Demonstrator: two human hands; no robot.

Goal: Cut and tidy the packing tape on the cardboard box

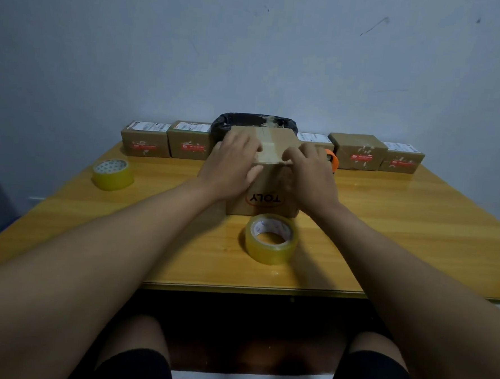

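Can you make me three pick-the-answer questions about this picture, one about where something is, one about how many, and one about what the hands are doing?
1. Where is the nearest tape roll?
A. On top of the box
B. On the table in front of the box
C. On the floor

2. How many tape rolls are on the table?
A. One
B. Two
C. Four

3. What are the hands doing?
A. Both rest on the box
B. Both hold scissors
C. Both lie flat on the table

Answers:
1. B, the roll lies on the table just before the box, on the person's side.
2. B, one roll is near the box and a second roll lies at the far left.
3. A, the left hand and right hand press on the box top by the tape strip, with no tool seen in them.
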